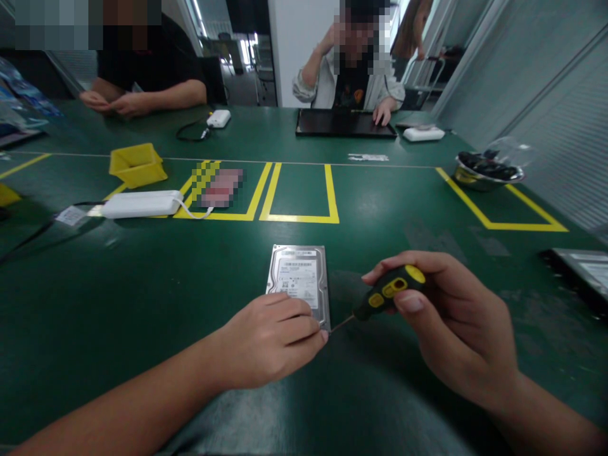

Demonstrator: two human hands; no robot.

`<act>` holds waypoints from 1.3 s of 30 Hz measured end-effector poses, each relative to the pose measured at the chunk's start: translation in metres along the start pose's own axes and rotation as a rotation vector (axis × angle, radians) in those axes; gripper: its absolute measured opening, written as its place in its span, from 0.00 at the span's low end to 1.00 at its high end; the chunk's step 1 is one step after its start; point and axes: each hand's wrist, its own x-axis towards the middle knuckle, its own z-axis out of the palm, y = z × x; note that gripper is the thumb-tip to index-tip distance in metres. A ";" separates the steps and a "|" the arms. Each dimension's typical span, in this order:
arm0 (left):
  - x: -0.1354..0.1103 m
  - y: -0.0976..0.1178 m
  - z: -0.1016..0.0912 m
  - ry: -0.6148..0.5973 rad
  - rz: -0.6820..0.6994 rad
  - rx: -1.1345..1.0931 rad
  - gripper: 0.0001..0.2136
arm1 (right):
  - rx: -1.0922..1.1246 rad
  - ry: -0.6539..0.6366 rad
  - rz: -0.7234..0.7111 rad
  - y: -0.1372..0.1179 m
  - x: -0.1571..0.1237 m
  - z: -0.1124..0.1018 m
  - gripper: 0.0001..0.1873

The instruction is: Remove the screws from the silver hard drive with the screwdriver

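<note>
A silver hard drive point(299, 282) lies flat on the green table, its white label facing up. My left hand point(273, 342) covers the drive's near end, fingers curled over it and pressing it from above. In my right hand point(456, 316) is a black and yellow screwdriver point(389, 291), gripped by the handle between thumb and fingers. Its thin shaft slants down to the left, and the tip meets the drive's near right corner beside my left fingertips. Whether the tip sits in a screw is too small to tell.
A white power bank point(142, 204) with a cable, a yellow bin point(137, 164) and a blurred-out flat item lie at the left. Yellow tape point(300, 219) marks squares on the table point(213, 285). A metal bowl point(489, 174) and another drive point(582, 272) are at right. Two people sit opposite.
</note>
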 end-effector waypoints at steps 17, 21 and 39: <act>-0.001 0.000 0.002 0.008 0.010 0.004 0.05 | -0.068 -0.140 -0.065 -0.008 0.006 -0.007 0.14; -0.002 -0.001 0.003 0.023 0.016 0.000 0.06 | -0.119 -0.185 -0.174 -0.023 0.019 -0.010 0.11; -0.004 -0.001 0.005 0.070 -0.029 -0.090 0.05 | -0.119 -0.564 -0.170 -0.047 0.043 -0.023 0.08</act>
